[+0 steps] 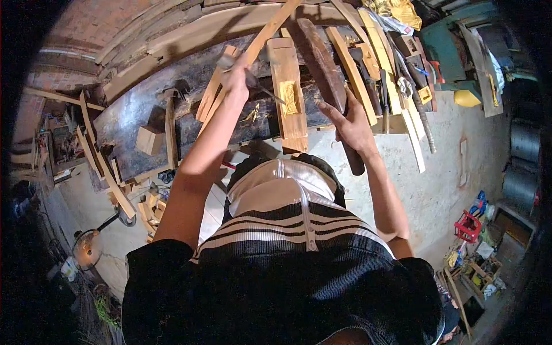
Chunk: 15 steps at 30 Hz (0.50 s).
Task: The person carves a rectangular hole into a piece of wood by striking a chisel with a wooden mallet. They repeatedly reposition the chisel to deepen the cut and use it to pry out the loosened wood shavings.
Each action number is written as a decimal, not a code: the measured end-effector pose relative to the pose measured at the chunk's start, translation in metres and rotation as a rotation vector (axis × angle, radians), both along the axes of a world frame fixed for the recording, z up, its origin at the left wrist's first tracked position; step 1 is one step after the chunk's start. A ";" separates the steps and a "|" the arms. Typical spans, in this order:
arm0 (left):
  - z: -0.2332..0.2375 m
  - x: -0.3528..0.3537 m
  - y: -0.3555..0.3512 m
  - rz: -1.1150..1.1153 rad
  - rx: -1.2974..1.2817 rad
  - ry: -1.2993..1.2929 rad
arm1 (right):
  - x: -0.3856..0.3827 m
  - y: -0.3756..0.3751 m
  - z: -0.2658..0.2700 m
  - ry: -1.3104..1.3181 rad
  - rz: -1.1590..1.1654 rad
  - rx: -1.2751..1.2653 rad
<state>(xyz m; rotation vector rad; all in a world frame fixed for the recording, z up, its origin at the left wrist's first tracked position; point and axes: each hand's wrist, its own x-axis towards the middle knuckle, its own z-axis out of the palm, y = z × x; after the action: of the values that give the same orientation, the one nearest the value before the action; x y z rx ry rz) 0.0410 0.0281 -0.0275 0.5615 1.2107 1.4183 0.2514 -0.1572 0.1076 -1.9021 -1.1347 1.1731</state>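
My left hand (237, 80), somewhat blurred, is closed around what looks like a chisel (265, 91). Its thin shaft points right toward a recess in a light wooden block (280, 63). Pale wood shavings (289, 99) fill that recess. The block lies lengthwise on the bench, its near end toward my body. To the right, my right hand (355, 123) grips a long dark wooden bar (322, 60), thumb on the near side and the other fingers partly hidden. The bar slants from the back of the bench to beside my waist.
Several wooden strips (352, 69) and hand tools (384, 95) lie on the right of the dark bench (129, 121). A small wood block (149, 140) sits at left. On the floor are a fan (87, 250), offcuts (152, 207) and a red crate (467, 226).
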 end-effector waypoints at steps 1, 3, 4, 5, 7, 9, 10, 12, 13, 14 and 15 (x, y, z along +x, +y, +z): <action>-0.004 -0.002 0.004 0.088 -0.064 -0.009 | 0.003 -0.002 -0.002 0.004 -0.013 -0.008; -0.004 -0.003 0.001 0.085 -0.105 -0.033 | 0.008 -0.007 -0.001 0.057 -0.021 -0.012; 0.000 -0.003 -0.003 0.088 -0.151 -0.058 | 0.008 -0.009 -0.002 0.059 -0.062 -0.024; 0.003 0.000 -0.010 0.087 -0.152 -0.056 | 0.009 -0.011 -0.002 0.062 -0.100 -0.037; 0.026 0.017 -0.033 -0.019 0.067 0.074 | 0.009 -0.013 0.000 0.099 -0.095 -0.028; 0.033 0.020 -0.043 -0.214 0.154 0.178 | 0.009 -0.012 0.001 0.103 -0.094 0.013; 0.032 0.025 -0.046 -0.191 0.218 0.174 | 0.008 -0.011 0.003 0.087 -0.088 -0.004; 0.032 0.033 -0.053 -0.167 0.284 0.170 | 0.006 -0.009 0.002 0.062 -0.071 0.026; 0.032 0.034 -0.055 -0.199 0.312 0.277 | 0.004 -0.007 0.003 0.039 -0.054 0.054; 0.032 0.034 -0.058 -0.231 0.338 0.384 | 0.001 -0.005 0.006 0.040 -0.052 0.055; 0.032 0.034 -0.062 -0.230 0.337 0.385 | -0.003 -0.002 0.019 0.016 -0.026 0.069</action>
<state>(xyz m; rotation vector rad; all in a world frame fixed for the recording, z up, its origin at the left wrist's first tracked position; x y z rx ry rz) 0.0750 -0.0334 0.0041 1.2134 1.1606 1.3595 0.2484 -0.1591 0.1262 -1.8469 -1.1239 1.1190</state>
